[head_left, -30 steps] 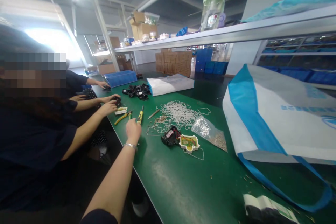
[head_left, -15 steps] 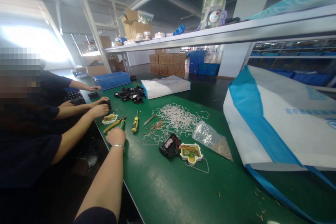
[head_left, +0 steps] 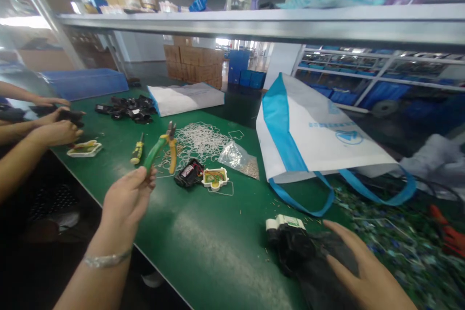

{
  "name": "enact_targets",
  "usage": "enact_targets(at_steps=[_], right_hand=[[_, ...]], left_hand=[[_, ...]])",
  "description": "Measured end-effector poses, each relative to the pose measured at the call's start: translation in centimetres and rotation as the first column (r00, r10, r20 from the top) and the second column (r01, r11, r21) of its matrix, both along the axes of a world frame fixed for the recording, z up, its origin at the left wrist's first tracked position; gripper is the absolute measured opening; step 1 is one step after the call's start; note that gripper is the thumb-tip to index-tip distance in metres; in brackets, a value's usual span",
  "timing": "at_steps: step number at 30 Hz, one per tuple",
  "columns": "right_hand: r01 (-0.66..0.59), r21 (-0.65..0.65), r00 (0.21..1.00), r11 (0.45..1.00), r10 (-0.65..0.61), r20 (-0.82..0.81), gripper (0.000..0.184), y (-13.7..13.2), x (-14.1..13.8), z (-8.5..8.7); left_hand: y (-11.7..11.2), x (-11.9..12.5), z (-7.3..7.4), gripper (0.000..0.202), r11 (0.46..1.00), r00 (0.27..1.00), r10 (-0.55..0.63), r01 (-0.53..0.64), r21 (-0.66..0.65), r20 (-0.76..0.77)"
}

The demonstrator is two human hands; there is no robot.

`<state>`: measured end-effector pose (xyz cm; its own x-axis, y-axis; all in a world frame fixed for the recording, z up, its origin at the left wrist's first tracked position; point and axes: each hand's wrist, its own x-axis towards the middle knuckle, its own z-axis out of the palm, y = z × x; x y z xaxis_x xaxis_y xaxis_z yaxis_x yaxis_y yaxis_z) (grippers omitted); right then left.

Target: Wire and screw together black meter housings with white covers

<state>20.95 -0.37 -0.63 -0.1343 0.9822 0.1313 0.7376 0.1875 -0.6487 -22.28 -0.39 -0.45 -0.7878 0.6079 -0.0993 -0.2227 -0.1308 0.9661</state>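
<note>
Green table (head_left: 203, 242) bears black bundle (head_left: 290, 248), screwdriver (head_left: 137, 149), wire tangle (head_left: 198, 136).

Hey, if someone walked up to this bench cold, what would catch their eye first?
Most likely the left hand holding up green-and-yellow-handled pliers above the green table. Next, the big white-and-blue fabric bag lying at centre right, and the tangle of white wire shapes beyond the pliers. At bottom right, the right hand rests on a black bundle.
</note>
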Motion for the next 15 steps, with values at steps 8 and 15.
enact_targets(at_steps=[8, 15], right_hand=[[-0.118, 0.058, 0.929, 0.991, 0.131, -0.346, 0.039, -5.6, -3.0, 1.0], [-0.093, 0.009, 0.727, 0.996, 0.074, -0.683, 0.062, -7.5, -1.4, -1.2]], left_hand=[[-5.6, 20.4, -0.1, 0.028, 0.779, 0.769, -0.617, 0.566, 0.272, 0.166], [-8.6, 32.0, -2.6, 0.045, 0.694, 0.761, -0.629, 0.641, 0.328, -0.159]])
